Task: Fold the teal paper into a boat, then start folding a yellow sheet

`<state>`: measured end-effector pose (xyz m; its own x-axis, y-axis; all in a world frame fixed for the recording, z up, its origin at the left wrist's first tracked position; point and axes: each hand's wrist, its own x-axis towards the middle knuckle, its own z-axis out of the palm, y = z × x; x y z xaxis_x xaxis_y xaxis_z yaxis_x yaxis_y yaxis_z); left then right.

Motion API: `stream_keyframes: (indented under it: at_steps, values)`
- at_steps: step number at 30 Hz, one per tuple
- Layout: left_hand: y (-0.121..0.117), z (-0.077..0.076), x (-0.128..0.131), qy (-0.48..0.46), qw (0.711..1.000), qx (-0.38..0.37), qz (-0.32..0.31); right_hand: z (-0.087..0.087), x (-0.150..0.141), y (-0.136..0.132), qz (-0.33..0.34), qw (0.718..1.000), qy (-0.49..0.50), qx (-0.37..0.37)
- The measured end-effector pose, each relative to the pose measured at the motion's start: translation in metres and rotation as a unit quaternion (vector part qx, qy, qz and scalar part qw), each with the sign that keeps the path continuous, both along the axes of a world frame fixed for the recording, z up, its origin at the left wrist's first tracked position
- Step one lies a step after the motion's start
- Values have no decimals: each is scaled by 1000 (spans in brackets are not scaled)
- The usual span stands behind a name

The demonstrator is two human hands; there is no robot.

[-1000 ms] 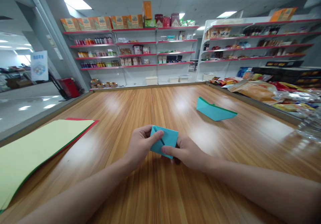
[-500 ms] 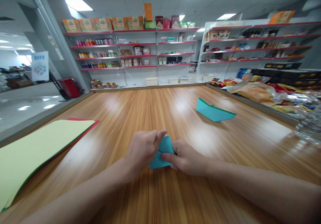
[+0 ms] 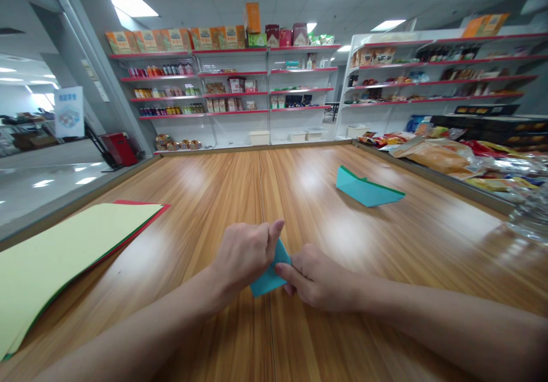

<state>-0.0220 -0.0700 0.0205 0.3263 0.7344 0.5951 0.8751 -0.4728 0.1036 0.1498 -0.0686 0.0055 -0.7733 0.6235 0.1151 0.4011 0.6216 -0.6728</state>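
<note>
A small folded piece of blue paper (image 3: 268, 281) is held between my two hands, tilted, over the near middle of the table. My left hand (image 3: 248, 252) grips its left side with curled fingers, the thumb pointing up along the upper edge and hiding part of the sheet. My right hand (image 3: 311, 276) pinches the right edge, thumb on the near face and fingers behind. Farther off to the right, a folded paper boat (image 3: 366, 191), blue outside with a green edge, stands on the wooden table (image 3: 205, 193), apart from both hands.
On the left lies a stack of coloured paper (image 3: 81, 245), pale yellow on top with green and red beneath. A clear plastic item (image 3: 531, 216) is at the right edge. Snack bags (image 3: 440, 156) lie beyond the table's right rim. Stocked shelves (image 3: 231, 73) stand behind.
The blue paper has tilted and dropped slightly to the left, and less of it shows. My right hand has shifted slightly left and down; my left hand has stayed nearly in place.
</note>
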Motion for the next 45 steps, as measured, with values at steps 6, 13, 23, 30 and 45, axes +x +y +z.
stream_keyframes:
  at_steps: [6, 13, 23, 30, 45]
  values:
    - [2, -6, 3, -110, 989, -64, -77, 9, 2, -11, 91, 996, -14, 12]
    - [8, -7, -8, -72, 997, 2, -24, 0, -9, -10, -110, 991, -52, 46]
    - [4, -3, 0, 32, 999, -4, 31, -2, -9, 1, -182, 981, -60, -2]
    - [16, -16, -3, -196, 970, -139, -32, -6, 0, 7, -80, 996, 46, 8]
    - [13, -23, -6, -473, 743, -425, -210, -15, 6, 35, -63, 947, 216, -230]
